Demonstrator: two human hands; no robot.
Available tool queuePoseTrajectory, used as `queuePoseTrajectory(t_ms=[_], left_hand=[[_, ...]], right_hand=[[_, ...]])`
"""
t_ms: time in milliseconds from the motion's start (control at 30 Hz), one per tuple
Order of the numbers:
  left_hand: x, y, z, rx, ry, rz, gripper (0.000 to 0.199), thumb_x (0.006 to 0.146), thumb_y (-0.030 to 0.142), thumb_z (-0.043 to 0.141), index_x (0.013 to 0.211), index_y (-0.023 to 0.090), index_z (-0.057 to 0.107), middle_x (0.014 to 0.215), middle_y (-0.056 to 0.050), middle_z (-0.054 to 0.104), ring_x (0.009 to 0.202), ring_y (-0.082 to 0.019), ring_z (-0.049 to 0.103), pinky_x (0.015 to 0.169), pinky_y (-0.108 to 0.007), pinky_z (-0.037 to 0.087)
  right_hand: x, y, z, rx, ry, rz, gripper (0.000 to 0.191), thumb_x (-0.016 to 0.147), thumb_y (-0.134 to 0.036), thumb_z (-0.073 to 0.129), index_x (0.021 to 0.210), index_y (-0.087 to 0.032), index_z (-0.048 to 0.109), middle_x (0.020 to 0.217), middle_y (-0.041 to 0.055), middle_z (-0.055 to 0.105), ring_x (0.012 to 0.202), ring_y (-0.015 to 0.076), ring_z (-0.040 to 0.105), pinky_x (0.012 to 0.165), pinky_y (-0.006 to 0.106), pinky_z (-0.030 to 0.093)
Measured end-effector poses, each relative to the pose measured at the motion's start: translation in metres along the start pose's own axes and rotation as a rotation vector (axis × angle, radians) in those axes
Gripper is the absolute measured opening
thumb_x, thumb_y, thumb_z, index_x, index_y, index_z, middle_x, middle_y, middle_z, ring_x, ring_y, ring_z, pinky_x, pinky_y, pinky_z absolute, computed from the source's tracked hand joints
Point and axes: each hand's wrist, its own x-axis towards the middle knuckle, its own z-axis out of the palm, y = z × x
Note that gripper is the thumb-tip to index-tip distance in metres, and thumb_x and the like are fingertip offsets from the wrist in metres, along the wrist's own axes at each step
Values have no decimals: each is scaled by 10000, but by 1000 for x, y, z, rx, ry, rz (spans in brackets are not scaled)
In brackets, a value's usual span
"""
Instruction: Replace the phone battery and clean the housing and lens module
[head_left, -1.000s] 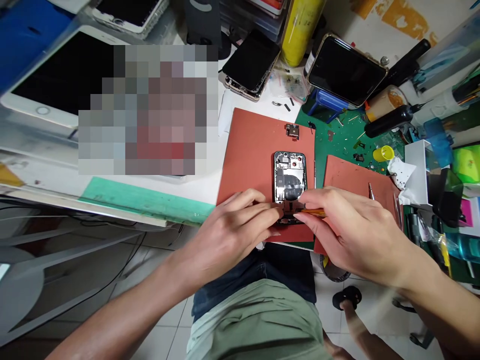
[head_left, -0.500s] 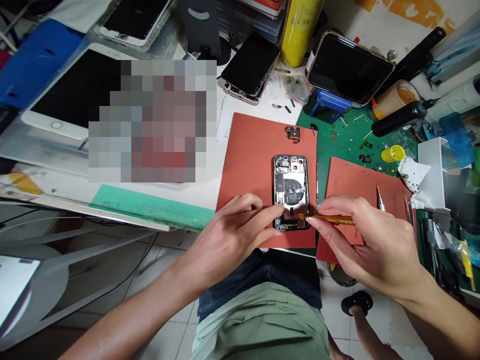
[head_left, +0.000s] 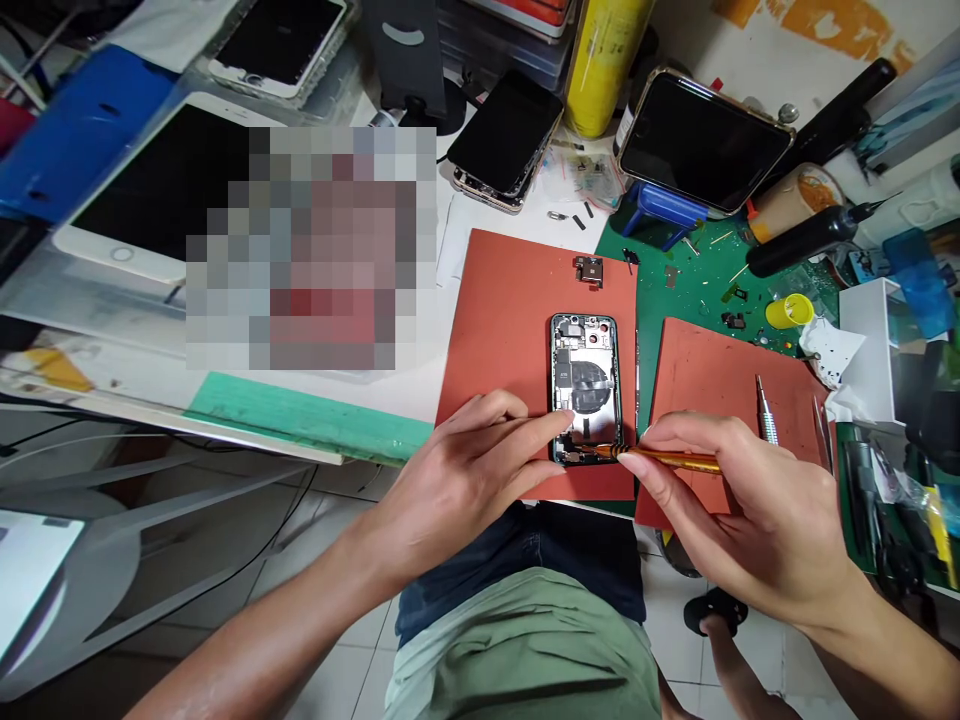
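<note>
An opened phone body [head_left: 592, 385] with its inner parts showing lies upright on a reddish-brown mat [head_left: 499, 330]. My left hand [head_left: 469, 465] steadies it, with fingertips on its lower left edge, pinching the phone there. Between the thumb and fingers of my right hand [head_left: 739, 495] is a thin orange-brown brush [head_left: 671, 459]. The tip of the brush touches the lower end of the phone's inside. A small metal-cased part [head_left: 589, 270] rests above the phone on the mat.
A second mat [head_left: 705, 370] carries a screwdriver [head_left: 766, 410] and tweezers. Behind stand a phone on a blue stand [head_left: 664, 215], stacked phones [head_left: 506, 135] and a yellow can [head_left: 604, 70]. A white tablet [head_left: 124, 250] lies left. Someone's leg [head_left: 739, 655] shows below.
The brush in my right hand has moved slightly down toward the phone's bottom edge. My left hand stays at the phone. The whole view has shifted a little.
</note>
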Motion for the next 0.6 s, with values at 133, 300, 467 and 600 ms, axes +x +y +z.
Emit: queuePoseTrajectory(t_ms=[133, 300, 467, 600], left_hand=[[0, -2, 1, 27, 27, 36, 416, 1055, 221, 664, 1460, 180, 574, 1050, -52, 606, 975, -177, 637, 889, -336, 589], [1, -1, 2, 71, 12, 80, 428, 1041, 198, 681, 1457, 153, 592, 1022, -54, 608, 957, -187, 636, 872, -341, 578], [6, 6, -12, -52, 10, 34, 415, 1039, 162, 676, 1448, 164, 606, 1045, -65, 697, 1027, -210, 667, 875, -326, 573], [23, 3, -37, -19, -58, 143, 403, 1066, 113, 563, 1461, 183, 602, 1262, -90, 745, 1147, -228, 692, 925, -331, 599]], right_hand=[[-1, -1, -2, 14, 3, -15, 191, 995, -133, 699, 1147, -232, 639, 917, 11, 794, 740, 187, 790, 653, 295, 660], [-16, -2, -14, 16, 142, 121, 217, 943, -136, 774, 1125, -242, 721, 916, 17, 803, 686, 192, 771, 617, 302, 658], [-54, 1, -16, 71, 474, 520, 186, 873, -189, 872, 1030, -237, 784, 946, 32, 809, 757, 212, 792, 692, 310, 697], [-75, 4, 4, 218, 697, 725, 193, 861, -255, 895, 966, -190, 746, 957, 51, 798, 769, 194, 793, 721, 298, 695]])
